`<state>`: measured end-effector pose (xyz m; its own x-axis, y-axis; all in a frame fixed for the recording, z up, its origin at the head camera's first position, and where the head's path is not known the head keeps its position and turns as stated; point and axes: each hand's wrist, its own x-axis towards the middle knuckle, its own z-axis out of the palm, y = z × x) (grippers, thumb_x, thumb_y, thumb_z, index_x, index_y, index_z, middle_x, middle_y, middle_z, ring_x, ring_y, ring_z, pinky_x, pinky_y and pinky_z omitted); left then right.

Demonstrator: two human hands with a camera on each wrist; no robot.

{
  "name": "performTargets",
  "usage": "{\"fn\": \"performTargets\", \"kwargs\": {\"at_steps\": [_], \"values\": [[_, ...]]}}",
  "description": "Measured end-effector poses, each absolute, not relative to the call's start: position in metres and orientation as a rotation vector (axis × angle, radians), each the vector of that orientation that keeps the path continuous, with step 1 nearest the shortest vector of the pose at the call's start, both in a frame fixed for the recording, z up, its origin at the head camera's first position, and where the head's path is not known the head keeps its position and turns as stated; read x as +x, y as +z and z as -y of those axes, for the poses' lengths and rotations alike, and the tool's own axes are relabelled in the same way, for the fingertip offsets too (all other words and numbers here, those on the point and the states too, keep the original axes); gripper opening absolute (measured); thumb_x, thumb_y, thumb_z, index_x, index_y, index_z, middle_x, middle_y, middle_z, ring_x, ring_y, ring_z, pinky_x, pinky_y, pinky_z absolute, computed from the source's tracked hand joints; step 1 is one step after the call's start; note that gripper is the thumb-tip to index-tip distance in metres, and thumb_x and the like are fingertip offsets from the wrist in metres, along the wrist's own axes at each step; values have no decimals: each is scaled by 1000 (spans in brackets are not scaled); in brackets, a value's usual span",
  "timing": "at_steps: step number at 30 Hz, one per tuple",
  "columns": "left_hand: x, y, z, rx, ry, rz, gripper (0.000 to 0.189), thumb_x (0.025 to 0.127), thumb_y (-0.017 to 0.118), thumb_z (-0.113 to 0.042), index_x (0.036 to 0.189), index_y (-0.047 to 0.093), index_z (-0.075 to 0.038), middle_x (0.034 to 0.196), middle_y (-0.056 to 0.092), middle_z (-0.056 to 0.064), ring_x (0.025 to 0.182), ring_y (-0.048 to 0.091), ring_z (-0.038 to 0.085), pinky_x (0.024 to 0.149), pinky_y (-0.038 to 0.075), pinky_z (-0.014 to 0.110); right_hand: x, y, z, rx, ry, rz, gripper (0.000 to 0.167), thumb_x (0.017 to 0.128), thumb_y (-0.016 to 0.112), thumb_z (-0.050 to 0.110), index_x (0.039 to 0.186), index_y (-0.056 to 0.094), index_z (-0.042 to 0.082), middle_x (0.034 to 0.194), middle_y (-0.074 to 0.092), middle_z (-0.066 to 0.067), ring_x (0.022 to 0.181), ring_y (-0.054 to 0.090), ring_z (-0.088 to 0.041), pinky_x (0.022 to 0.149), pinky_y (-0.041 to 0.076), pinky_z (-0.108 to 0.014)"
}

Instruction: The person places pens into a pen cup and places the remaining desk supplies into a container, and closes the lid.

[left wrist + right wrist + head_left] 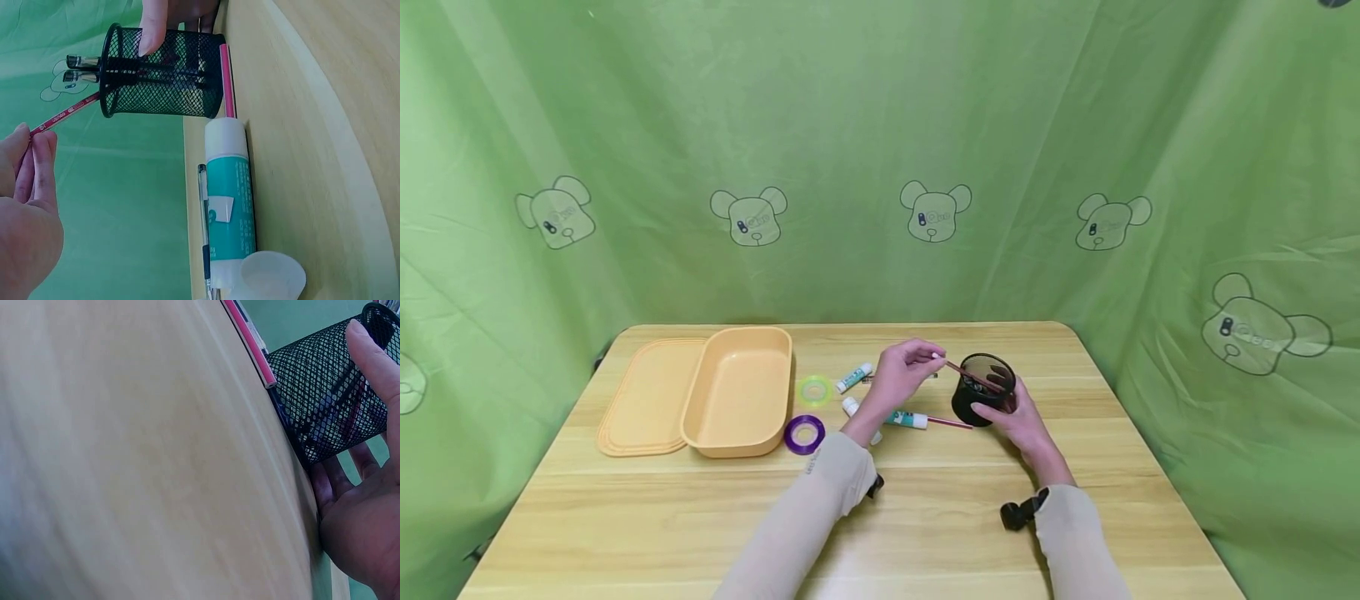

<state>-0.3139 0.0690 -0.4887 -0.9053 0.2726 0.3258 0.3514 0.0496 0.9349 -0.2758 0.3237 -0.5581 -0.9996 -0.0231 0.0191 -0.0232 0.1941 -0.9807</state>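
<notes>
With thumb and fingers my left hand (pixel 901 377) pinches one end of a red pencil (pixel 65 114). The pencil slants down, its other end inside the rim of a black mesh pen holder (pixel 967 405). My right hand (pixel 1021 423) grips that holder from the right, thumb across the near side. Pens (pixel 81 76) stick out of the holder in the left wrist view. A second red pencil (pixel 951 423) lies on the table by the holder's base. Beside it lies a teal glue stick (pixel 908 419) with white ends, and a pen (pixel 204 219) lies alongside that.
Another glue stick (pixel 853 377) lies farther back; a white-capped tube (pixel 851 406) is partly behind my left arm. A purple tape roll (pixel 792 440) and a yellow-green tape roll (pixel 802 392) lie left of these. An orange box (pixel 737 400) leans over its lid (pixel 643 400) at left.
</notes>
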Motion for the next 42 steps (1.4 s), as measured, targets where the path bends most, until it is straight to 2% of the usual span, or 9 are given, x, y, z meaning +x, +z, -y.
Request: {"fn": "performTargets", "kwargs": {"at_steps": [5, 9, 20, 27, 33, 35, 40, 42], "values": [[-314, -491, -74, -682, -1994, 2236, 20, 94, 77, -17, 111, 76, -5, 102, 79, 5, 88, 73, 9, 79, 61, 22, -276, -559, -323, 41, 2009, 2414, 87, 92, 79, 10, 160, 25, 5, 160, 42, -20, 122, 51, 7, 102, 39, -5], [-313, -492, -77, -671, -1973, 2256, 17, 94, 78, -17, 109, 77, -9, 101, 79, 3, 88, 72, 7, 80, 61, 21, -277, -560, -324, 40, 2003, 2417, 86, 92, 79, 11, 160, 25, 5, 160, 42, -21, 121, 51, 7, 102, 40, -5], [-313, -496, -76, -638, -2030, 2264, 19, 93, 78, -15, 112, 76, -12, 104, 78, 4, 93, 74, 9, 84, 60, 21, -276, -560, -324, 34, 2003, 2424, 87, 92, 78, 10, 161, 25, 8, 161, 41, -21, 124, 50, 3, 101, 40, -5], [-314, -500, -71, -618, -2052, 2275, 25, 94, 77, -16, 118, 74, -10, 109, 77, 5, 99, 74, 13, 89, 60, 22, -277, -562, -325, 74, 1986, 2426, 86, 93, 77, 9, 161, 24, 6, 161, 40, -22, 135, 49, -11, 102, 39, -6], [-315, -503, -68, -606, -2075, 2279, 30, 94, 77, -14, 122, 72, -7, 111, 76, 5, 101, 73, 14, 90, 59, 23, -275, -560, -325, 44, 1981, 2438, 86, 93, 79, 12, 160, 25, 8, 160, 43, -20, 130, 50, -5, 102, 40, -6], [-315, -503, -67, -609, -2084, 2269, 30, 93, 77, -12, 122, 72, -8, 112, 76, 7, 102, 73, 15, 91, 59, 23, -275, -560, -325, 34, 1978, 2442, 86, 92, 79, 13, 160, 27, 8, 159, 43, -20, 133, 50, -8, 101, 40, -5], [-316, -504, -62, -602, -2111, 2251, 32, 92, 77, -5, 123, 71, -7, 116, 75, 10, 107, 73, 18, 93, 58, 22, -275, -560, -326, 39, 1985, 2443, 85, 93, 78, 12, 161, 27, 11, 161, 41, -20, 147, 41, -30, 100, 39, -4], [-317, -506, -58, -584, -2112, 2251, 32, 92, 76, -4, 124, 71, -5, 119, 74, 13, 109, 72, 19, 95, 58, 23, -276, -561, -327, 53, 1993, 2437, 86, 93, 78, 11, 161, 26, 11, 161, 40, -20, 148, 39, -34, 101, 39, -4]]}}
